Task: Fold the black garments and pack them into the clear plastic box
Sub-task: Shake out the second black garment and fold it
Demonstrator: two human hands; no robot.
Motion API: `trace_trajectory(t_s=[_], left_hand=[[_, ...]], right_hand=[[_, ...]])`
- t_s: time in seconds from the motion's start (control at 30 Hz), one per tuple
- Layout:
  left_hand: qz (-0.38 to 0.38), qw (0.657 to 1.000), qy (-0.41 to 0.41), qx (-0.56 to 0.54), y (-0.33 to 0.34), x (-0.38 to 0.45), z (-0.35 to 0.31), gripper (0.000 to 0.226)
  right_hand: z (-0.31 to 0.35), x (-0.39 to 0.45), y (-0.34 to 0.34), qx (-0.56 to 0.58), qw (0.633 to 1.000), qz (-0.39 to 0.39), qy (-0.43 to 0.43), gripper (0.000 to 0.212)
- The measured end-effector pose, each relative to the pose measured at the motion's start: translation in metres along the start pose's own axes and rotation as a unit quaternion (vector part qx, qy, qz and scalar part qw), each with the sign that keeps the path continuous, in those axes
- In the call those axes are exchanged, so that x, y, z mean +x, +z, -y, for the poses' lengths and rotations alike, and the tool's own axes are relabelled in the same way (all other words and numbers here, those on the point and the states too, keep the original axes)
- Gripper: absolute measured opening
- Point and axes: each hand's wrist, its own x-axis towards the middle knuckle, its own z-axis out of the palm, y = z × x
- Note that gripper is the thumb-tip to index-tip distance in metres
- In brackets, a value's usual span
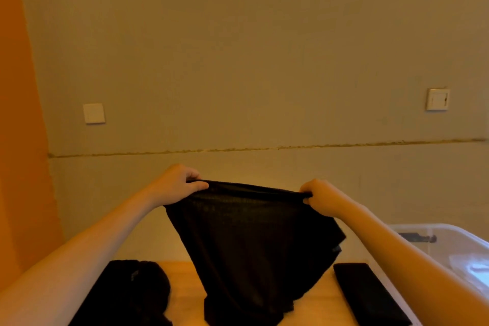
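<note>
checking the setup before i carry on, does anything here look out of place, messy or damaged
Nothing looks damaged or spilled. The left hand and right hand hold a black garment up by its top edge. A crumpled black pile lies unfolded on the table, while a folded black piece sits beside the clear plastic box.

Cut off and covered

The clear plastic box runs off the right edge; the black pile and folded black piece are cropped below; the held garment hides the table behind.
</note>
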Motion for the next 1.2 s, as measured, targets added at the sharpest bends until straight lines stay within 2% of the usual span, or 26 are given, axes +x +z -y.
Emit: trace_trajectory(t_s=[0.13, 0.23, 0.3, 0.4, 0.5, 0.57, 0.77, 0.83, 0.9, 1.07, 1.2], left_hand=[[-0.032, 0.998, -0.010, 0.054, -0.010, -0.003, 0.013, 0.028], [-0.048, 0.990, 0.003, 0.133, -0.010, -0.008, 0.018, 0.032], [-0.059, 0.988, -0.001, 0.142, -0.010, -0.009, 0.021, 0.029], [-0.064, 0.991, -0.012, 0.119, -0.014, -0.007, 0.025, 0.020], [-0.069, 0.994, -0.026, 0.085, -0.027, -0.001, 0.025, 0.010], [-0.086, 0.994, -0.036, 0.055, -0.041, 0.005, 0.022, 0.012], [-0.214, 0.974, -0.056, -0.052, -0.094, 0.029, 0.003, 0.017], [-0.235, 0.968, -0.065, -0.054, -0.107, 0.035, -0.005, 0.018], [-0.247, 0.965, -0.075, -0.047, -0.117, 0.038, -0.012, 0.018], [-0.228, 0.959, -0.066, -0.158, -0.135, 0.039, -0.017, 0.013], [-0.248, 0.951, -0.056, -0.174, -0.145, 0.036, -0.015, 0.014]], right_hand=[[-0.018, 0.002, -0.019, 0.023, 1.000, -0.015, 0.014, 0.017], [-0.026, 0.005, -0.035, 0.043, 0.997, -0.059, 0.033, 0.018], [-0.026, 0.006, -0.047, 0.054, 0.994, -0.084, 0.038, 0.022], [-0.024, 0.004, -0.070, 0.065, 0.990, -0.116, 0.037, 0.027], [-0.022, 0.001, -0.097, 0.082, 0.987, -0.139, 0.025, 0.021], [-0.021, -0.001, -0.114, 0.094, 0.985, -0.142, 0.010, 0.018], [-0.017, 0.006, -0.158, 0.119, 0.973, -0.198, 0.008, 0.017], [-0.015, 0.007, -0.170, 0.124, 0.969, -0.214, 0.014, 0.017], [-0.014, 0.006, -0.179, 0.134, 0.963, -0.233, 0.020, 0.014], [-0.021, -0.001, -0.198, 0.200, 0.932, -0.300, 0.025, 0.017], [-0.021, -0.006, -0.206, 0.244, 0.913, -0.326, 0.002, 0.016]])
